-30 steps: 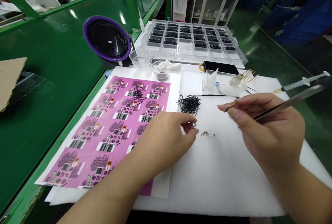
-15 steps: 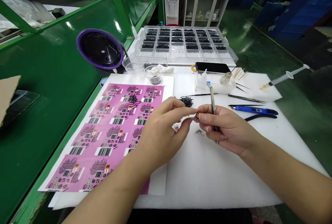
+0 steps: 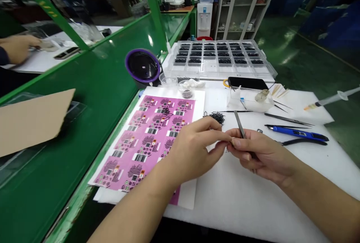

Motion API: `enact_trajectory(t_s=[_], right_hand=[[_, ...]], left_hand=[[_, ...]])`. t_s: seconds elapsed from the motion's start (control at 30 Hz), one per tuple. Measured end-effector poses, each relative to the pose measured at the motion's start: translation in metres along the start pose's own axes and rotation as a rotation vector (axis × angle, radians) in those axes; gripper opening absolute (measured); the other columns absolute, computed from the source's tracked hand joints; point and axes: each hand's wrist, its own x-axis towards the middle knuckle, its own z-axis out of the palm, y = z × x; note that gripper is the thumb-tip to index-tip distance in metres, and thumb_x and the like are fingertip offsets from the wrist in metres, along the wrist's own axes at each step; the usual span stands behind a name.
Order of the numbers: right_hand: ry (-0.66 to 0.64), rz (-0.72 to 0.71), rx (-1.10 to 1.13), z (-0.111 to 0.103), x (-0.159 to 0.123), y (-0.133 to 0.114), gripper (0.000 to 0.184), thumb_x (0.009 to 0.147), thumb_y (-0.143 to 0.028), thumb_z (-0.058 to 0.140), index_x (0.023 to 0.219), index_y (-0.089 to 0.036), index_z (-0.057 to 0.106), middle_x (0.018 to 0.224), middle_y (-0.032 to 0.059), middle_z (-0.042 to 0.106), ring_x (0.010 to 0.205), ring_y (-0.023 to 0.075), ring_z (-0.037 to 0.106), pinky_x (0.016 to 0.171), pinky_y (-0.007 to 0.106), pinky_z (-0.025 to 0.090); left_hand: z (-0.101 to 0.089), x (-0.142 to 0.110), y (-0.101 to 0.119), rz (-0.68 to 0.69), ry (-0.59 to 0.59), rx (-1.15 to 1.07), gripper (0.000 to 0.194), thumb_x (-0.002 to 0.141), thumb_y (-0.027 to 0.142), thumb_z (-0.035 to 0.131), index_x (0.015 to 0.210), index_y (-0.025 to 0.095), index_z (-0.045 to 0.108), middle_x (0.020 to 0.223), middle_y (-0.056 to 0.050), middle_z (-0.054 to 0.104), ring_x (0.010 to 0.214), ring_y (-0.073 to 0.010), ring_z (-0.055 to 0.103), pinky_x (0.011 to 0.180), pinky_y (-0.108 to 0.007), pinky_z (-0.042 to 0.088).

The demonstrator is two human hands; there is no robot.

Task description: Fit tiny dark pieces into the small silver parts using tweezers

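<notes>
My left hand [image 3: 197,147] and my right hand [image 3: 260,155] meet fingertip to fingertip above the white foam mat [image 3: 253,194]. Both pinch a tiny part between them, too small to name. My right hand also holds metal tweezers [image 3: 240,128], which stick up past its fingers. A heap of small black wire pieces [image 3: 217,117] lies just beyond the hands. The pink sticker sheet [image 3: 153,138] lies to the left, partly under my left forearm.
A clear compartment tray [image 3: 219,57] of black parts stands at the back. A black phone [image 3: 247,83], blue pliers [image 3: 298,134], more tweezers [image 3: 287,119], a syringe [image 3: 334,98], small clear cups [image 3: 186,87] and a purple-rimmed dish [image 3: 143,65] surround the mat. Another person's hand [image 3: 18,46] works at far left.
My hands came together from apart and now pinch a tiny part. The tweezers swung from pointing right to upright. The camera view shifted left, showing another person's hand.
</notes>
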Motion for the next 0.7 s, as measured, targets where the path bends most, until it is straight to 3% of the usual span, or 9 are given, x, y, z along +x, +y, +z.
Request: enact_trajectory(t_s=[0.1, 0.17, 0.27, 0.37, 0.43, 0.57, 0.7], right_hand=[[0.035, -0.037, -0.121, -0.001, -0.002, 0.000, 0.030, 0.077, -0.042, 0.077, 0.089, -0.017, 0.066, 0.071, 0.0003, 0.058, 0.046, 0.0017, 0.033, 0.037, 0.013, 0.015], [0.158, -0.155, -0.315, -0.006, -0.002, -0.001, 0.035, 0.083, -0.052, 0.067, 0.086, -0.018, 0.065, 0.070, 0.0011, 0.057, 0.047, 0.0049, 0.037, 0.040, 0.018, 0.022], [0.496, -0.474, -0.814, -0.019, -0.005, -0.008, 0.041, 0.091, -0.058, 0.050, 0.087, -0.020, 0.065, 0.075, 0.0038, 0.058, 0.063, 0.0142, 0.051, 0.057, 0.028, 0.041], [0.721, -0.736, -1.271, -0.030, -0.008, -0.017, 0.039, 0.097, -0.053, 0.037, 0.094, -0.023, 0.063, 0.086, 0.0057, 0.060, 0.081, 0.0211, 0.056, 0.076, 0.037, 0.043], [0.715, -0.718, -1.379, -0.033, -0.010, -0.021, 0.041, 0.099, -0.053, 0.032, 0.095, -0.023, 0.060, 0.084, 0.0054, 0.061, 0.082, 0.0226, 0.057, 0.075, 0.038, 0.042], [0.539, -0.470, -1.415, -0.027, -0.009, -0.021, 0.042, 0.099, -0.055, 0.028, 0.083, -0.024, 0.053, 0.066, 0.0000, 0.058, 0.068, 0.0202, 0.056, 0.065, 0.035, 0.039], [0.478, -0.366, -1.482, -0.018, -0.005, -0.017, 0.027, 0.095, -0.042, 0.041, 0.079, -0.024, 0.053, 0.062, -0.0019, 0.060, 0.063, 0.0188, 0.056, 0.060, 0.033, 0.037]], left_hand=[[-0.008, 0.000, 0.008, 0.077, -0.011, 0.122, 0.016, 0.085, 0.011, 0.059, 0.086, 0.015, 0.074, 0.082, -0.005, 0.064, 0.071, -0.0122, 0.058, 0.061, -0.026, 0.048], [-0.021, -0.001, 0.019, 0.033, -0.012, 0.286, 0.016, 0.085, 0.012, 0.058, 0.083, 0.016, 0.073, 0.084, -0.004, 0.066, 0.072, -0.0135, 0.059, 0.062, -0.028, 0.048], [-0.051, -0.001, 0.032, -0.258, -0.059, 0.529, 0.015, 0.086, 0.018, 0.059, 0.084, 0.020, 0.074, 0.092, -0.002, 0.069, 0.072, -0.0145, 0.061, 0.062, -0.029, 0.049], [-0.078, 0.001, 0.020, -0.583, -0.248, 0.877, 0.021, 0.088, 0.027, 0.052, 0.086, 0.022, 0.072, 0.094, -0.003, 0.071, 0.076, -0.0200, 0.064, 0.060, -0.031, 0.048], [-0.087, 0.002, -0.002, -0.717, -0.391, 1.031, 0.026, 0.087, 0.024, 0.046, 0.083, 0.020, 0.071, 0.087, -0.008, 0.072, 0.074, -0.0248, 0.065, 0.056, -0.032, 0.045], [-0.087, -0.002, -0.046, -0.746, -0.492, 1.097, 0.023, 0.080, 0.014, 0.045, 0.072, 0.014, 0.067, 0.081, -0.014, 0.070, 0.073, -0.0284, 0.066, 0.058, -0.032, 0.046], [-0.089, -0.009, -0.053, -0.726, -0.506, 1.064, 0.030, 0.082, 0.013, 0.041, 0.076, 0.014, 0.070, 0.084, -0.016, 0.070, 0.076, -0.0303, 0.067, 0.061, -0.035, 0.048]])
